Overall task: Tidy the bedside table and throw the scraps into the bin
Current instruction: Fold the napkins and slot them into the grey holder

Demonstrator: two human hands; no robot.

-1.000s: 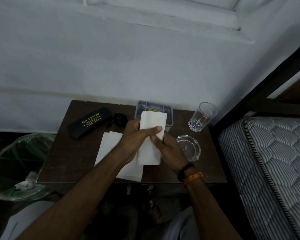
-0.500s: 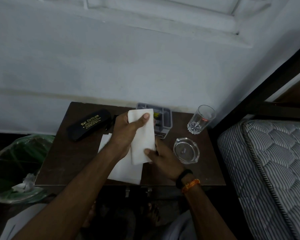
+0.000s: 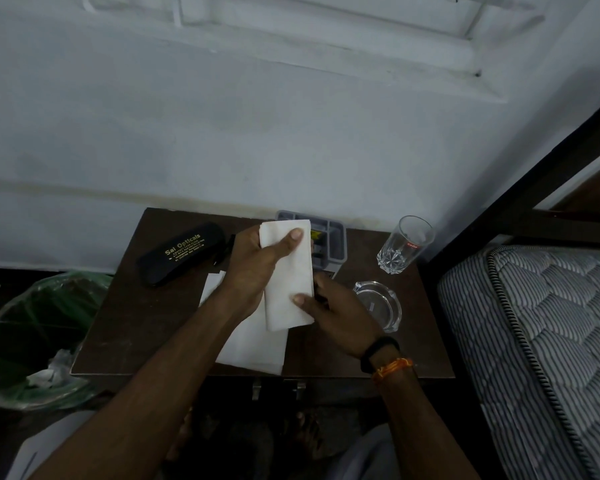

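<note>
Both hands hold a folded white tissue (image 3: 288,282) upright over the dark brown bedside table (image 3: 142,323). My left hand (image 3: 253,268) grips its upper part with the thumb across the top. At the lower right edge, my right hand (image 3: 340,310) pinches the same tissue. Another white tissue (image 3: 257,344) lies flat on the table under my hands. A bin lined with a green bag (image 3: 25,334) stands on the floor left of the table, with a crumpled white scrap (image 3: 49,372) inside.
On the table are a black spectacle case (image 3: 181,252) at the back left, a grey compartment organiser (image 3: 329,237) at the back, a drinking glass (image 3: 404,249) and a glass ashtray (image 3: 378,304) on the right. A striped mattress (image 3: 541,341) lies to the right.
The tissue has been folded narrower and shifted slightly left. My left thumb moved up to its top edge, and my right hand slid down to its lower right edge.
</note>
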